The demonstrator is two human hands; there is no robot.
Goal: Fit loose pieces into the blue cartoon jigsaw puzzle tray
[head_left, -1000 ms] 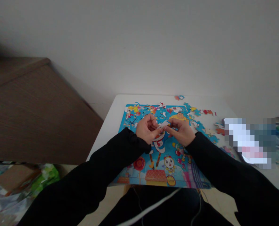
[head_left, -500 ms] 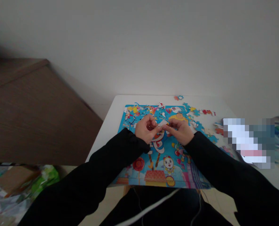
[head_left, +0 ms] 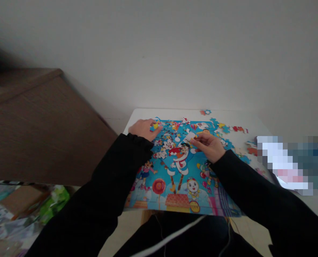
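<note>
Head view: a pale puzzle piece [head_left: 190, 137] sits tilted above the upper middle of the puzzle [head_left: 192, 166], pinched between the thumb and fingertips of the right hand [head_left: 210, 146]. The grip is at 1 edge, probably so that the flat, smooth face is left uncovered; whether that side is printed or plain cannot be told. The left hand [head_left: 144, 129] is at the puzzle's upper left corner, palm down, its thumb well apart from the fingers beside some yellow pieces [head_left: 155, 126]. Nothing is visibly gripped there, though its underside is hidden.

The puzzle is a thin, flat rectangle with bright cartoon figures on blue, its near part smooth and joined, its far left part cluttered with knobbed pieces. It lies close to the person, likely for easy reach. More loose pieces [head_left: 224, 128], irregular and thin like card, are strewn along its right side, perhaps to leave the picture uncovered. All rest on a smooth white table [head_left: 238, 117] with a rounded corner. A slab-like device [head_left: 282, 164], its face pixelated, lies farther right. To the left stands a brown, wood-grained cabinet [head_left: 35, 132].
</note>
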